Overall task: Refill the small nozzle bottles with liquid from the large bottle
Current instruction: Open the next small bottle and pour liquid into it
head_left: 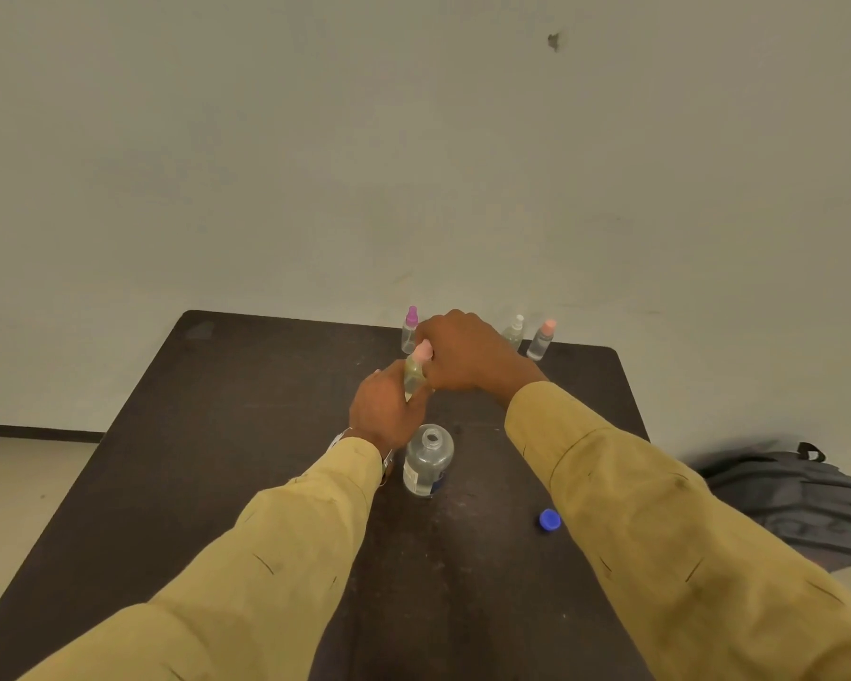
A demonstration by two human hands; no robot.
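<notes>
On the dark brown table (pixel 217 459), nearest to the person, a small blue round cap (pixel 550 520) lies alone at the right. Beside the left wrist stands the large clear plastic bottle (pixel 427 459), upright, its mouth open. Further, the left hand (pixel 386 415) is wrapped around the body of a small yellowish nozzle bottle (pixel 413 376), and the right hand (pixel 463 353) pinches its pale pink cap (pixel 422 350). At the far edge stand a small clear bottle with purple cap (pixel 409 329), one with white cap (pixel 514 330) and one with salmon cap (pixel 541 340).
</notes>
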